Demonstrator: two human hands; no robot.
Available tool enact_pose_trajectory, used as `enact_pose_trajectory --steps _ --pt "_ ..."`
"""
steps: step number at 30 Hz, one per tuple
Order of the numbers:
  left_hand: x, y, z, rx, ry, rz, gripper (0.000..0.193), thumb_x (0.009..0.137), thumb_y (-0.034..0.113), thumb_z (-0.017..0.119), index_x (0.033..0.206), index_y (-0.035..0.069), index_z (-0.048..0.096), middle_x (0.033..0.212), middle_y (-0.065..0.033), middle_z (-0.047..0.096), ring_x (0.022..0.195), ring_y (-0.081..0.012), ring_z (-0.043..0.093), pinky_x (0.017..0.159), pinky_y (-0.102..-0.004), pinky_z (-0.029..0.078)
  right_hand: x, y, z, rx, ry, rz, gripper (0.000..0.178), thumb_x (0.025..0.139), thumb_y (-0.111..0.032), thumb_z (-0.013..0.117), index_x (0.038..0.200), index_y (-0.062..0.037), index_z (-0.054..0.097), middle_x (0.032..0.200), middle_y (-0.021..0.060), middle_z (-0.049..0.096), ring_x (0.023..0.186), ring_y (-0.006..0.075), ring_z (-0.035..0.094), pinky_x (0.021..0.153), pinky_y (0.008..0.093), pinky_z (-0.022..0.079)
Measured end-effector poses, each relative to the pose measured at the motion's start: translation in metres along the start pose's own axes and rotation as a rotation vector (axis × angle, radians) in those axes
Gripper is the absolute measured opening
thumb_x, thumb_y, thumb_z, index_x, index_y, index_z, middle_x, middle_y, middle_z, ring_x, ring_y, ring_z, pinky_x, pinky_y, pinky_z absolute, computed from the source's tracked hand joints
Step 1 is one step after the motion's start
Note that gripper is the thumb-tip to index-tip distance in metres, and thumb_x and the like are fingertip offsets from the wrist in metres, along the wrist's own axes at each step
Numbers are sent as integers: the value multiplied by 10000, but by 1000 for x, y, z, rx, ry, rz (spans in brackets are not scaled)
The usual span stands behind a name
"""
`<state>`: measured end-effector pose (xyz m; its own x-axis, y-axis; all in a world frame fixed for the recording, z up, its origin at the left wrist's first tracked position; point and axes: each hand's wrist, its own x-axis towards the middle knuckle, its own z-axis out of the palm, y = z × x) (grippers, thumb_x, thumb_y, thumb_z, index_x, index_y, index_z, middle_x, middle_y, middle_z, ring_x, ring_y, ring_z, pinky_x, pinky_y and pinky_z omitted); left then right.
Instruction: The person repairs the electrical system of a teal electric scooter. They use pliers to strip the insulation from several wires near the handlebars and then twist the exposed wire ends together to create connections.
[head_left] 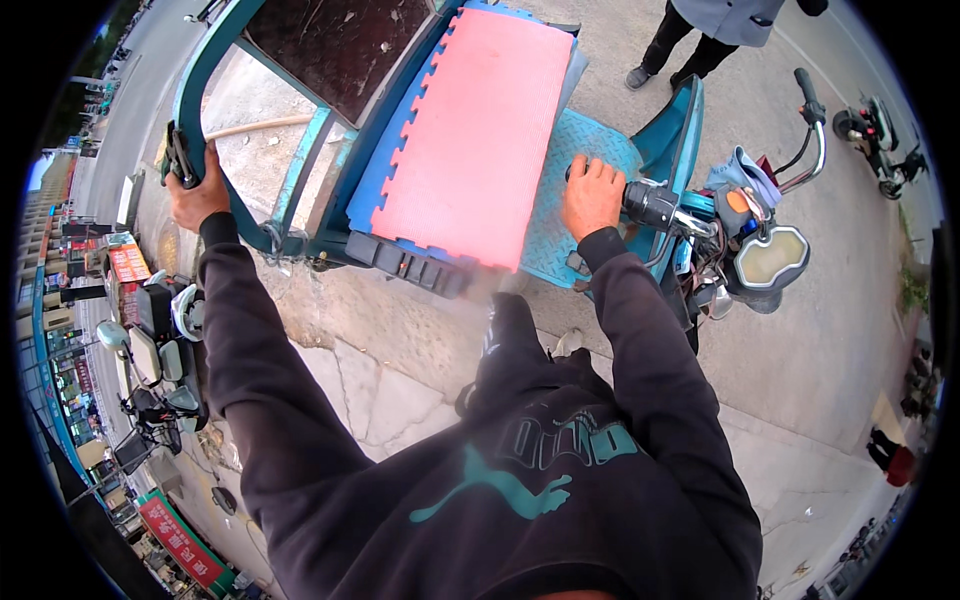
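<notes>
A teal three-wheeler stands before me, its handlebar to my right. My right hand [593,197] is wrapped round the near handlebar grip [640,203], beside the headlight [772,256]. At the far left, my left hand [203,190] is closed at the curved teal frame [228,190]. A small dark fitting or tool [180,155] shows beside its fingers; I cannot make out which. Between my arms lies a pink foam mat [475,140] with jigsaw edges, over a blue mat [385,160] on the seat. The teal tread-plate footboard [570,225] shows beside it.
A person [715,25] in a grey coat stands beyond the three-wheeler. Parked scooters [160,365] are at the left, and another scooter [880,145] is at the far right. Cracked paving [370,390] lies around my feet. The far handlebar [815,120] sticks out at upper right.
</notes>
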<state>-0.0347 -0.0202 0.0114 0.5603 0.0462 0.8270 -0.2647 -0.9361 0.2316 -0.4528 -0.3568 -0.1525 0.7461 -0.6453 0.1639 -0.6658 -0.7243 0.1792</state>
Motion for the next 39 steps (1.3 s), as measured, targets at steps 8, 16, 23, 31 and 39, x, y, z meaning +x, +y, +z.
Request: enact_pose_trajectory --steps 8,16,23,31,39 --pt "10 -19 21 116 64 37 851 636 773 732 1079 47 699 879 -213 716 840 -410 696 740 -507 535 50 17 -9 293 -378 -7 406 807 -449 712 924 -61 730 890 181 735 891 302 722 781 439 571" --pt "17 -35 29 166 -139 -84 1010 583 893 645 1174 76 693 1007 -204 727 976 -396 680 872 -470 520 52 13 -9 319 -524 79 220 852 -242 626 975 -146 782 1018 83 754 977 238 723 808 358 560" --pt "24 -52 43 185 -148 -100 1117 548 950 585 1251 85 666 1089 -213 710 1062 -381 655 961 -456 481 61 -9 8 171 -574 127 299 950 -223 520 1120 -127 746 1056 81 729 986 329 679 822 573 483" --pt "18 -32 19 174 -200 -145 1153 532 961 581 1279 85 656 1094 -224 707 1070 -367 657 964 -449 483 57 -44 3 -146 -310 71 316 948 -220 503 1145 -112 724 1125 140 690 1101 349 590 979 577 374" --pt "14 -31 24 161 -164 -117 1043 593 918 603 1210 82 684 1035 -179 729 1020 -375 672 942 -462 492 7 -2 12 95 38 -25 200 890 -180 569 1055 -84 628 965 101 649 957 267 624 820 444 447"
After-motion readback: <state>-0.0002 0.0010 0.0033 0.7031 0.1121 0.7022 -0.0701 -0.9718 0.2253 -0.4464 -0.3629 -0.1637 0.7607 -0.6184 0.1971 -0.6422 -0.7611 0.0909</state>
